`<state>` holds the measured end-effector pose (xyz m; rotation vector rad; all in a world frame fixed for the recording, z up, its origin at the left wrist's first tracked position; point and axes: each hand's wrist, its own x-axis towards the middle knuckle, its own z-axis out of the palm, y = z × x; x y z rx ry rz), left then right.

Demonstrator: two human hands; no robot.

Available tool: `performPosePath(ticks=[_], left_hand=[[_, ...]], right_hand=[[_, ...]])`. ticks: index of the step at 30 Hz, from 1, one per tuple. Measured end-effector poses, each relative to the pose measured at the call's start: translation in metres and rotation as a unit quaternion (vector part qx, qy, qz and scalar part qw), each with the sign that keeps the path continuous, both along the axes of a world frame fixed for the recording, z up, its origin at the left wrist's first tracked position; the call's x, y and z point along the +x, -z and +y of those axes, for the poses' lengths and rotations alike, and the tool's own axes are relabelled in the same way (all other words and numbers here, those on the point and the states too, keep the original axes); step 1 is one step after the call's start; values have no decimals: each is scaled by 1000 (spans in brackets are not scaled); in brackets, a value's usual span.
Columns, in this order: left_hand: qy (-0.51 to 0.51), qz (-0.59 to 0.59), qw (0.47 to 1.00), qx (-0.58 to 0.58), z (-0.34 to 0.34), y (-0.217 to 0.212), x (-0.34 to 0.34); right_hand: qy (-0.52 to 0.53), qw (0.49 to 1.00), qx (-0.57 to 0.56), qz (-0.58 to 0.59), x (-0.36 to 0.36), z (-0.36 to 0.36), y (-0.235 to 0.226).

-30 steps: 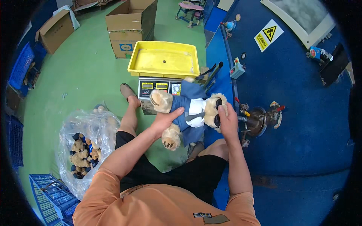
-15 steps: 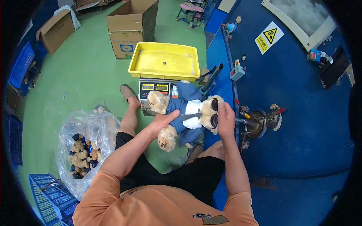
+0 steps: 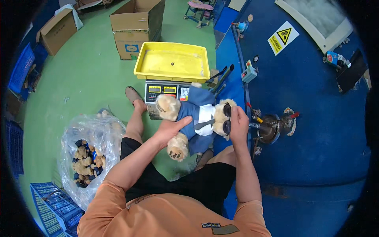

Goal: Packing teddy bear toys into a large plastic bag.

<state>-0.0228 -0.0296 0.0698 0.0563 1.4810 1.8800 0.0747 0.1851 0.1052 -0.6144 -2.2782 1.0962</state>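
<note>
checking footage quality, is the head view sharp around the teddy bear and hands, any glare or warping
Head view: teddy bear, left hand and right hand look sharp, evenly lit; mild glare on the clear plastic bag; fisheye bends edges toward a black rim.

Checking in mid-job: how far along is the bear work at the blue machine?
Done: nothing finished is identifiable; the yellow tray on the scale holds no bears. In hand: one dressed teddy bear, left hand on its body, right hand at its head by the machine nozzle. Left: a clear bag of bears beside the person's leg.
</note>
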Motion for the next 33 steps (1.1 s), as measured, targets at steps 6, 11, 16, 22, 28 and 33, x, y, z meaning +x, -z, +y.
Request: performPosePath(ticks=[6, 11, 16, 22, 28, 33], left_hand=[[1, 87, 994, 66, 3, 13, -17], [-54, 197, 960, -189, 6, 50, -4], [-102, 441, 888, -84, 12, 36, 47], [-88, 471, 878, 13, 64, 26, 35], [1, 256, 953, 162, 80, 37, 22], [3, 228, 963, 142, 78, 42, 27]], right_hand=[[9, 999, 35, 11, -4, -1, 8], [36, 992, 116, -30, -7, -14, 11], [73, 981, 168, -65, -9, -23, 10], [35, 994, 92, -41, -12, -29, 6], [-35, 997, -34, 56, -2, -8, 29], [-9, 999, -2, 36, 0, -12, 24]])
